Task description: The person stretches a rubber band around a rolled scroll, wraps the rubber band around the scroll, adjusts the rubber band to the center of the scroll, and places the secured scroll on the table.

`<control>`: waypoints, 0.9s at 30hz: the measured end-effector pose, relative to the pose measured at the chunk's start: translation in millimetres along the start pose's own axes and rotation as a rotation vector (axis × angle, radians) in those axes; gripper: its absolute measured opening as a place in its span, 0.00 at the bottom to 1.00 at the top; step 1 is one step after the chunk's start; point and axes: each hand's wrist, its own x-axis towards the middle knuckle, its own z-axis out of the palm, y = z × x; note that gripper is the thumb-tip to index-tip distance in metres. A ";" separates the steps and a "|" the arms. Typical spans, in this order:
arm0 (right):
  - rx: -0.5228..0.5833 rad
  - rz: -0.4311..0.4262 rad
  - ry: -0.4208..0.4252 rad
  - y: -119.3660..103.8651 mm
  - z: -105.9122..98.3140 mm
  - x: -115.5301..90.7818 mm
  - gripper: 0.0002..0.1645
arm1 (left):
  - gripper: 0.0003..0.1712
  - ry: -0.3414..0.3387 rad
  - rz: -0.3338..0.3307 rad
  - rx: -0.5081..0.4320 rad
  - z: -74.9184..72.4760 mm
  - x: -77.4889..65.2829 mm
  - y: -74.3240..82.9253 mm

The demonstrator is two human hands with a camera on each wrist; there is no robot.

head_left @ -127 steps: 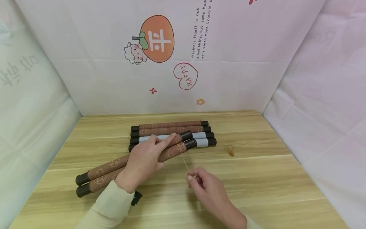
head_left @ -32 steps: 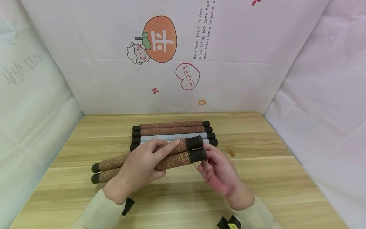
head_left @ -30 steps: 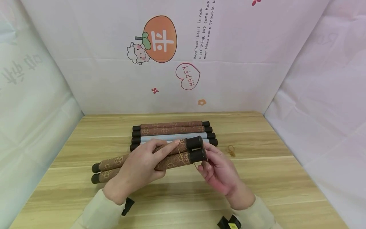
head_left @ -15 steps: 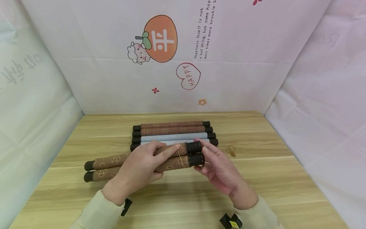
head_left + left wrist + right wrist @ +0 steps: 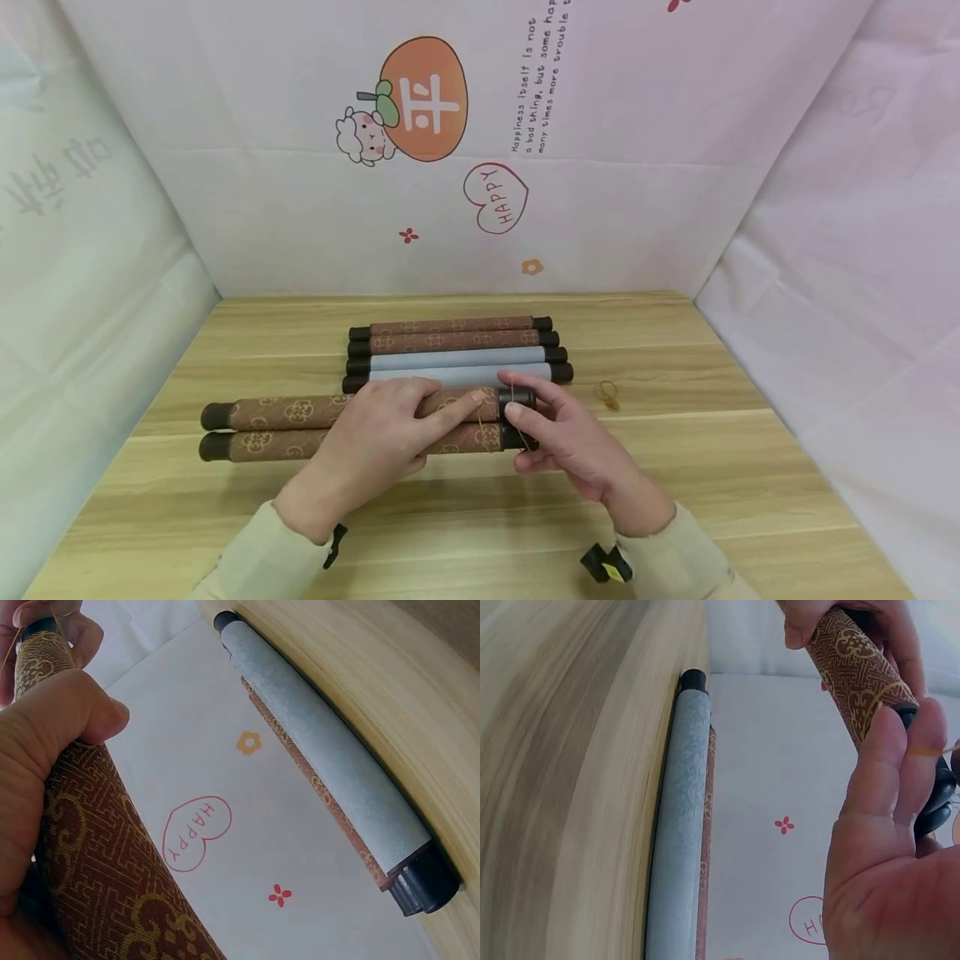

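Observation:
Two brown brocade scrolls (image 5: pixel 298 411) with black end knobs lie side by side in my left hand (image 5: pixel 375 429), which grips them right of their middle, index finger along the top. A thin tan rubber band (image 5: pixel 482 429) crosses the brocade near the right ends. My right hand (image 5: pixel 581 442) is around the right-hand black knobs, thumb and fingers spread, with part of the band stretched across its fingers. In the right wrist view, the stretched rubber band (image 5: pixel 925 752) runs over the fingertips close to the black knobs. The left wrist view shows the brocade (image 5: pixel 112 847) beneath my left thumb.
Behind the held pair, two brown scrolls (image 5: pixel 433 341) and two pale blue scrolls (image 5: pixel 457 359) lie in a row on the wooden table (image 5: pixel 645 492). Loose rubber bands (image 5: pixel 607 396) lie to their right. A white printed cloth (image 5: pixel 600 225) stands behind the table.
Earlier my right hand pulled the band out toward the front; now it spreads the band around the knobs. The scroll pair has swung from slanted to nearly level and lower at its right end.

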 end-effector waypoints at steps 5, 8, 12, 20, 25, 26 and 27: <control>-0.085 0.054 -0.031 -1.9 -2.9 3.0 0.40 | 0.52 0.021 0.015 0.051 0.9 1.6 3.2; -0.103 0.089 -0.047 -2.6 -4.1 4.0 0.42 | 0.52 0.013 0.025 0.094 0.4 2.2 4.9; -0.135 0.115 -0.071 -4.4 -6.1 4.5 0.42 | 0.52 -0.010 0.038 0.144 -0.5 2.2 6.3; -0.194 0.146 -0.084 -9.0 -5.6 7.7 0.43 | 0.49 -0.022 0.034 0.179 -2.1 2.5 7.7; -0.208 0.146 -0.057 -11.1 -2.6 9.6 0.39 | 0.49 -0.015 0.020 0.179 -2.2 3.0 9.1; -0.208 0.143 -0.052 -11.1 -2.3 9.9 0.38 | 0.49 -0.011 0.016 0.176 -2.2 3.1 9.5; -0.207 0.140 -0.047 -11.2 -1.7 10.0 0.37 | 0.48 -0.005 0.012 0.170 -1.9 3.0 9.8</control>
